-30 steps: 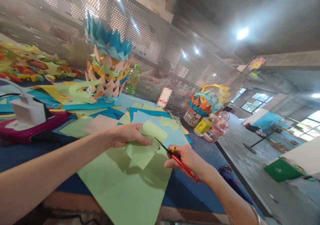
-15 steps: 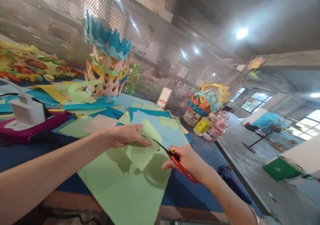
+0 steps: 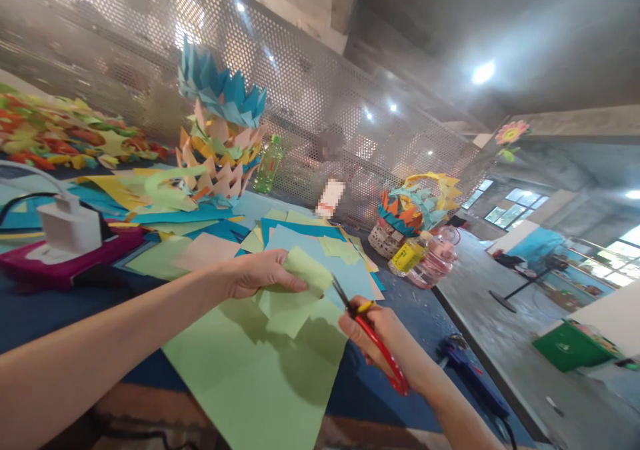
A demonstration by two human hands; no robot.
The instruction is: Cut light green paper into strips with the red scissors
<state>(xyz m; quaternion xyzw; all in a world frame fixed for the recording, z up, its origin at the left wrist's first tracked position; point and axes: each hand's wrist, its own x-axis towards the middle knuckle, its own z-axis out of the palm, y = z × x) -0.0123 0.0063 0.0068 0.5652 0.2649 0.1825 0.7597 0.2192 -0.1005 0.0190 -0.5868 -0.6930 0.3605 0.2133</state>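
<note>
My left hand (image 3: 260,273) pinches a small light-green paper piece (image 3: 293,297) and holds it above a large light-green sheet (image 3: 260,377) on the blue table. My right hand (image 3: 383,333) grips red-handled scissors (image 3: 373,333). Their dark blades point up and left and meet the right edge of the small piece.
Loose coloured sheets (image 3: 310,243) lie behind the hands. A tall spiky paper tower (image 3: 220,137) and a green bottle (image 3: 267,163) stand by the perforated metal screen. A white charger (image 3: 70,227) sits on a magenta case at left. A paper basket (image 3: 405,213), bottles (image 3: 425,253) and a blue glue gun (image 3: 467,367) are at right.
The scissors have moved in to the right edge of the small green piece and tilted more upright. My left hand has kept its grip and shifted the piece slightly.
</note>
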